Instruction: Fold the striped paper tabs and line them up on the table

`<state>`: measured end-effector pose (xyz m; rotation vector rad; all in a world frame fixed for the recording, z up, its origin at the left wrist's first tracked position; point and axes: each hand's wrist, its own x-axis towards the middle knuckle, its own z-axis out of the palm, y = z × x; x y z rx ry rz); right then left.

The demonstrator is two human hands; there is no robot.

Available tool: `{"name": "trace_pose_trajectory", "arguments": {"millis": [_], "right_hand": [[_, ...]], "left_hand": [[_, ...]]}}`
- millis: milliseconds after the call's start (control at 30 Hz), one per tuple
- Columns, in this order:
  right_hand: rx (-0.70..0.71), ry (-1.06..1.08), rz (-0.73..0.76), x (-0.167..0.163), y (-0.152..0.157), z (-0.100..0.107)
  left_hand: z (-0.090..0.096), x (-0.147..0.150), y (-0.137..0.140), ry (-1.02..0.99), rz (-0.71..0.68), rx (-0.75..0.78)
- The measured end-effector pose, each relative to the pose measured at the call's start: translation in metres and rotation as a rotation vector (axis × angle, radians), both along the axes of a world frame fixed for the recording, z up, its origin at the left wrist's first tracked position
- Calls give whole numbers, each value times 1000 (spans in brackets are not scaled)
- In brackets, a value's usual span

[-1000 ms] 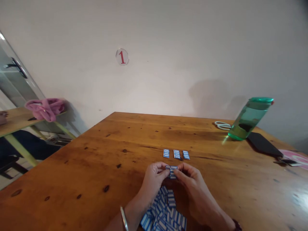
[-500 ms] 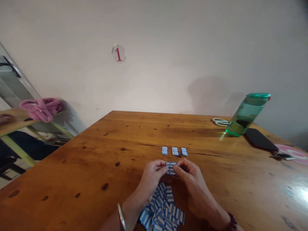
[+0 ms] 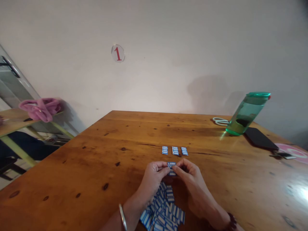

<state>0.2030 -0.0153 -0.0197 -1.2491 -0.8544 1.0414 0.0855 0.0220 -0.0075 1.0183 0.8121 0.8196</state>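
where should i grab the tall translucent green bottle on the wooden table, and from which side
Probably around the middle of the tall translucent green bottle, from the near side: its body is roughly cylindrical, while a looped white cable and a flat black rectangular object flank its base.

A plain off-white wall [image 3: 154, 77] fills the upper frame, with a round clear sign [image 3: 117, 53] bearing a red 1 left of centre. Soft shadows [image 3: 205, 91] fall on it right of centre. At the left edge stand a grey-paned door [image 3: 13, 81] and a pale wooden table [image 3: 12, 128], with light floor [image 3: 4, 182] below. The knotty brown counter [image 3: 96, 170] spans the lower frame, glare [image 3: 303, 193] brightening its lower right.
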Motion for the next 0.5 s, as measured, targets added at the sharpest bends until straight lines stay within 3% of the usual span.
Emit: {"name": "trace_pose_trajectory", "arguments": {"millis": [300, 500], "right_hand": [[10, -19, -19, -3, -2, 4], [7, -47, -3, -6, -3, 0]], "left_hand": [[-3, 0, 2, -3, -30, 76], [-7, 1, 5, 37, 22, 134]]}}
